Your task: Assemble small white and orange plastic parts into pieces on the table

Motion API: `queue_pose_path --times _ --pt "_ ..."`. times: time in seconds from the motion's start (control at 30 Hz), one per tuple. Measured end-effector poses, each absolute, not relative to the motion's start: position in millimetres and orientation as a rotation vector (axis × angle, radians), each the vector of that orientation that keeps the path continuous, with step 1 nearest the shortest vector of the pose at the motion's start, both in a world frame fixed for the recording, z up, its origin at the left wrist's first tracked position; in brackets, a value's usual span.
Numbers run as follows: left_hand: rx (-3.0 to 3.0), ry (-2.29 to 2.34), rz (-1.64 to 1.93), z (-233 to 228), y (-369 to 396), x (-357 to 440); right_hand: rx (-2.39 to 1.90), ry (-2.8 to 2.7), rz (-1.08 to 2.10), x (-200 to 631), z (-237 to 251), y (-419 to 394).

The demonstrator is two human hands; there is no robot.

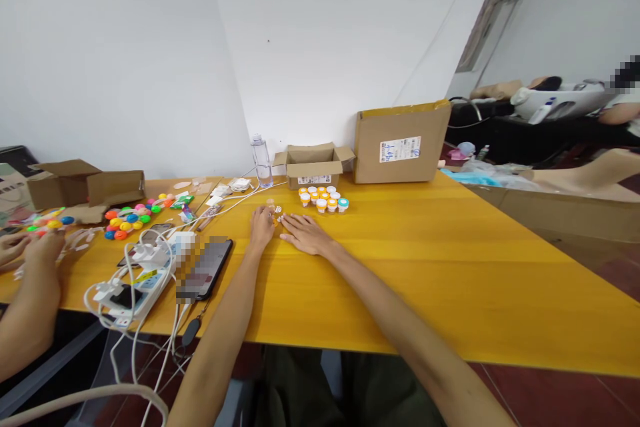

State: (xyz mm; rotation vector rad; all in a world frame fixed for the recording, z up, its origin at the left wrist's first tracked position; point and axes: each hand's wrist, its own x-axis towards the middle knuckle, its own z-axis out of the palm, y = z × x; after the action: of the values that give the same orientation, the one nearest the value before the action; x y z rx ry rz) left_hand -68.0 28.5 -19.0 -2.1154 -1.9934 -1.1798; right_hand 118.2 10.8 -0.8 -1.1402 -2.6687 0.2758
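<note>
Small white pieces (277, 212) lie on the yellow table (450, 267), right at the tips of both hands and just in front of the little cups. They are too tiny to tell what they are.

Going left to right: at the far left, another person's hands (30, 248) work beside a heap of colorful balls (131, 216) and an open brown box (75, 185). Next come a white power strip (131, 290) with tangled cords and a dark phone (210, 269). Then the left hand (262, 225) rests on the table with its fingers curled loosely, touching the white pieces. The right hand (306, 235) lies flat and open next to it, holding nothing.

It looks like the step now is picking up or sorting the white pieces. Lifting one would need a careful pinch.

A clear bottle (261, 160) stands far back. The small open box (314, 164) hides its inside. Orange and white cups (324, 199) sit in a bunch in front of it; one has a blue rim. A big closed box (403, 141) stands at the right.
</note>
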Motion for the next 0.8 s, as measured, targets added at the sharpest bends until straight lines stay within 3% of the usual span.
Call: queue_pose_path --times 0.8 --pt "-2.0 -1.967 -1.322 -8.2 21.7 -59.9 -1.541 -2.533 0.428 99.8 22.8 -7.7"
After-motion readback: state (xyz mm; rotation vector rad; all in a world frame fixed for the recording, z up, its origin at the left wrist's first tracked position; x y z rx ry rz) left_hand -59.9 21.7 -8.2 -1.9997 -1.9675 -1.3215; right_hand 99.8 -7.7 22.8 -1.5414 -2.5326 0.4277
